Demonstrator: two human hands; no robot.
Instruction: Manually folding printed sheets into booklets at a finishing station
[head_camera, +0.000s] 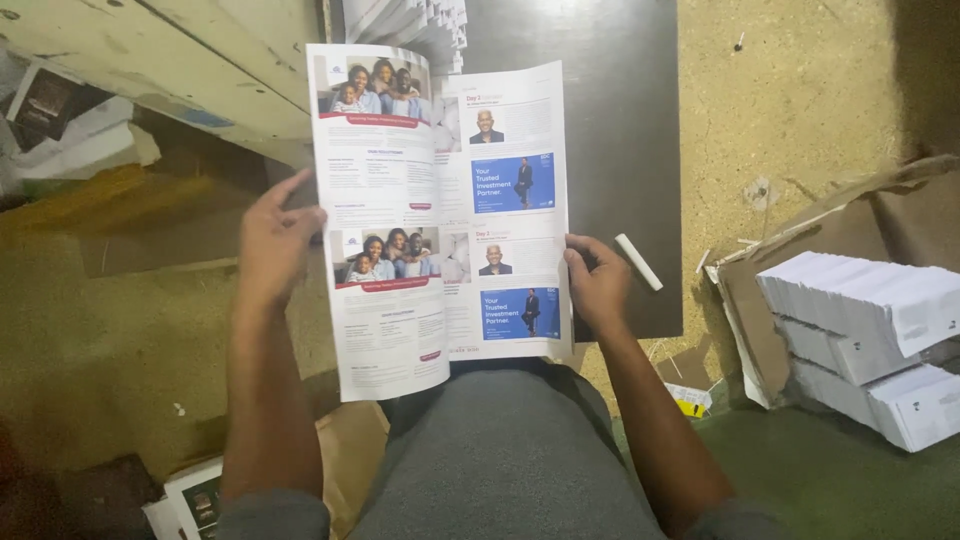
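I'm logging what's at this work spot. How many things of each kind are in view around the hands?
Large printed sheet held in both hands: 1
White stick on the dark board: 1
Stacks of white folded paper on the right: 1 pile
Dark flat board: 1
Total: 4

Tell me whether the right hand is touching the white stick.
Apart. The head view shows dark board between the right hand and the white stick; the hand grips the printed sheet.

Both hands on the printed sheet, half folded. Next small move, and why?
Probably bring the left hand across so its raised half meets the half under the right hand, edges aligned. The printed sheet is bent along a centre crease, with the left half lifted and the right half lying flatter, each hand gripping an outer edge. A white stick lies on the dark board beside the right hand.
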